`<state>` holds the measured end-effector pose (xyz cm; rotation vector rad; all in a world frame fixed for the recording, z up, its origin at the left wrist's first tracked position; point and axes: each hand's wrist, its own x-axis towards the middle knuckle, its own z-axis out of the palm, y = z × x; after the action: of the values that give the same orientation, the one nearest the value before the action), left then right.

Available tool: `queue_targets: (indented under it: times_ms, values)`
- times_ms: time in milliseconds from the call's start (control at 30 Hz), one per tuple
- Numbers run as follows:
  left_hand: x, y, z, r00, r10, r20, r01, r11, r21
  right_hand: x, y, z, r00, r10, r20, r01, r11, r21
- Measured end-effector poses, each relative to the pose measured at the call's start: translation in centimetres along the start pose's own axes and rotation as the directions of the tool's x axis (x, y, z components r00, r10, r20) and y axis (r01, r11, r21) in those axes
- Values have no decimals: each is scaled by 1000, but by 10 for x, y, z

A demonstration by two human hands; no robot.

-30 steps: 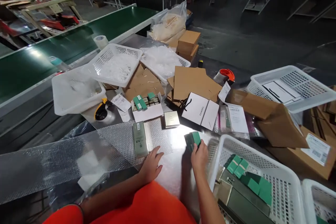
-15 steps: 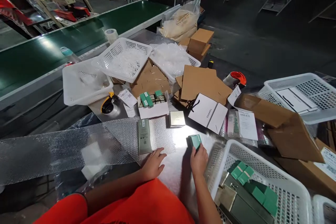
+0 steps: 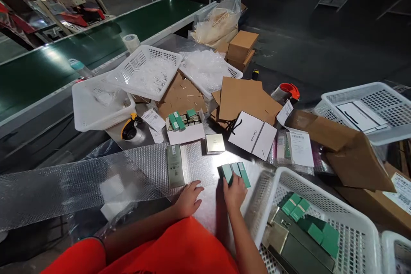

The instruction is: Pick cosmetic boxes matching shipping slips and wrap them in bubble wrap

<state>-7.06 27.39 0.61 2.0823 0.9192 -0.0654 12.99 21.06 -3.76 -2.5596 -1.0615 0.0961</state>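
My right hand (image 3: 235, 192) grips small green boxes (image 3: 226, 172) over the shiny metal tabletop (image 3: 208, 205); another green box (image 3: 244, 174) lies along their right side. My left hand (image 3: 189, 199) rests on the table with its fingers apart, holding nothing. Just ahead of it, a tall grey-green box (image 3: 175, 166) lies on bubble wrap (image 3: 141, 167). A pale gold box (image 3: 215, 143) sits beyond my hands. Behind the bubble wrap, an open white carton (image 3: 186, 135) contains several small boxes with green ones on top.
To my right, a white basket (image 3: 362, 231) holds green and dark boxes. A white paper bag (image 3: 252, 135) leans near flat cardboard (image 3: 244, 98). Tape dispensers (image 3: 130, 130) and white baskets (image 3: 102, 109) stand at the back left, before a green conveyor (image 3: 96, 43).
My right hand has shifted slightly left, and more green boxes now show at its fingers. My left hand stays in place. The view has moved slightly.
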Motion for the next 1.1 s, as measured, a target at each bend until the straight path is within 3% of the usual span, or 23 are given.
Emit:
queue_targets:
  times_ms: [233, 500, 767, 867, 1100]
  values:
    - [7, 3, 4, 1000, 13, 6, -13, 1000, -7, -5, -2, 9, 998, 66, -22, -67, 992, -104]
    - [17, 11, 8, 999, 31, 33, -29, 998, -60, 0, 5, 3, 1000, 29, 5, -28, 992, -124]
    - [26, 20, 10, 999, -29, 47, 37, 979, -199, 14, 5, -16, 994, 109, 16, -107, 991, -78]
    - [41, 27, 18, 992, -100, 71, 117, 951, -287, 32, 14, -27, 987, 145, 69, -138, 986, -95]
    - [97, 54, 37, 960, -265, 90, 278, 867, -414, 59, 28, -39, 934, 107, 340, -67, 990, -127]
